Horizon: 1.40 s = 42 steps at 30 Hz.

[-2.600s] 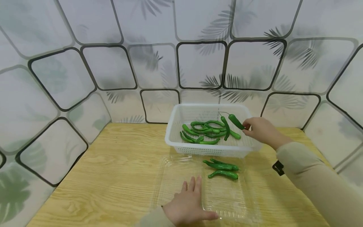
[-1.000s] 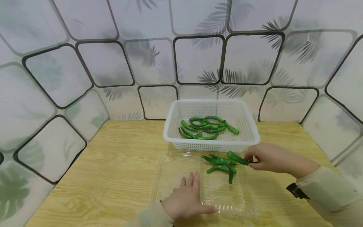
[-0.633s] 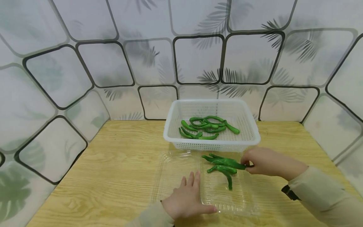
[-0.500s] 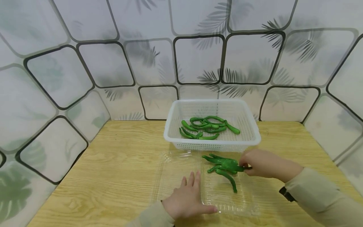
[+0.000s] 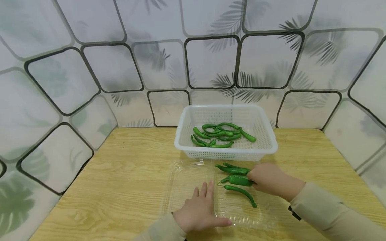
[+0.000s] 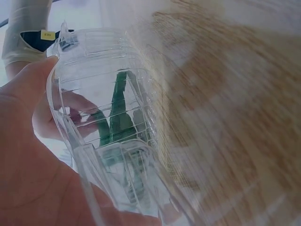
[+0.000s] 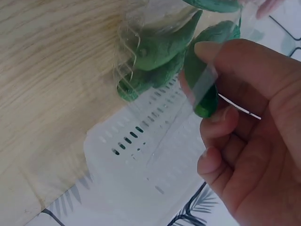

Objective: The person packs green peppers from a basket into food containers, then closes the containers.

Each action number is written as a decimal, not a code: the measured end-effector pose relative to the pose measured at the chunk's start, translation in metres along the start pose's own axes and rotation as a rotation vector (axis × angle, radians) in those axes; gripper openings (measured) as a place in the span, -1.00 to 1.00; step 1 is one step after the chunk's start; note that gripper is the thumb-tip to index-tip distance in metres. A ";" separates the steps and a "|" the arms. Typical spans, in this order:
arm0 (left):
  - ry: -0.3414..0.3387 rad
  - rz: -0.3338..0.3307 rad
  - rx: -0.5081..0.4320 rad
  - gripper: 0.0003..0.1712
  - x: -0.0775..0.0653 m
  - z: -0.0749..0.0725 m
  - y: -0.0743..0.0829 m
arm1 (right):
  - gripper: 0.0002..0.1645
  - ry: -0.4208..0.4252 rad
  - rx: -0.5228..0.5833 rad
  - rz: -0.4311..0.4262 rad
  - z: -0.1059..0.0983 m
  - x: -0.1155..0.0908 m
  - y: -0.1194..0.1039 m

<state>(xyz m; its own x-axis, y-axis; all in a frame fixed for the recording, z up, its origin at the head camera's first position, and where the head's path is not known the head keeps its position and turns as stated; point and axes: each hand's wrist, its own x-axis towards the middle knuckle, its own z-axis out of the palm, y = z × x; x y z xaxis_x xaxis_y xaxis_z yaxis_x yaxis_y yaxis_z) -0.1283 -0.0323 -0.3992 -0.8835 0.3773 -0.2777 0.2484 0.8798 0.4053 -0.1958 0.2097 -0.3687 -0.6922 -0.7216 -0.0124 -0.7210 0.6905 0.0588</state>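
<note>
My right hand (image 5: pixel 269 177) pinches a green chili pepper (image 5: pixel 239 180) low over the right half of a clear plastic clamshell box (image 5: pixel 236 214). In the right wrist view that pepper (image 7: pixel 205 89) lies between thumb and fingers, its end poking out. Beside it, several other chili peppers (image 5: pixel 232 170) lie toward the back of this half, and one curved pepper (image 5: pixel 241 192) lies nearer the front. My left hand (image 5: pixel 197 211) rests on the box around its middle fold, fingers straight and spread, the thumb along the front edge. The left wrist view shows peppers (image 6: pixel 122 117) through the clear wall.
Behind the box, a white perforated plastic basket (image 5: pixel 226 151) holds several more green chili peppers (image 5: pixel 223 134). The box's left half (image 5: pixel 188 187) lies flat on the wooden table (image 5: pixel 120 180). A patterned wall covering (image 5: pixel 166 67) closes off the back and sides.
My right hand brought two peppers from the basket to the box's right half. One now lies released near the front; the other, still pinched, has swung level beside the earlier ones. The left hand stayed put.
</note>
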 end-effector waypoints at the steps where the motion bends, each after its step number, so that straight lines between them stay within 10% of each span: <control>1: 0.002 0.002 0.002 0.41 0.000 0.000 0.000 | -0.71 0.001 -0.007 0.007 0.001 0.001 -0.001; 42: -0.022 -0.016 -0.004 0.41 0.003 -0.001 0.000 | -0.74 0.041 -0.063 0.073 0.029 0.005 -0.010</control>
<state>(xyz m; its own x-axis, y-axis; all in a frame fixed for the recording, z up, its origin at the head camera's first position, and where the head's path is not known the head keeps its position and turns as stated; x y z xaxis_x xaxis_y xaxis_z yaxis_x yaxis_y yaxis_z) -0.1308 -0.0312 -0.3991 -0.8783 0.3696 -0.3033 0.2325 0.8845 0.4045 -0.1930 0.2008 -0.3985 -0.7400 -0.6717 0.0351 -0.6641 0.7379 0.1203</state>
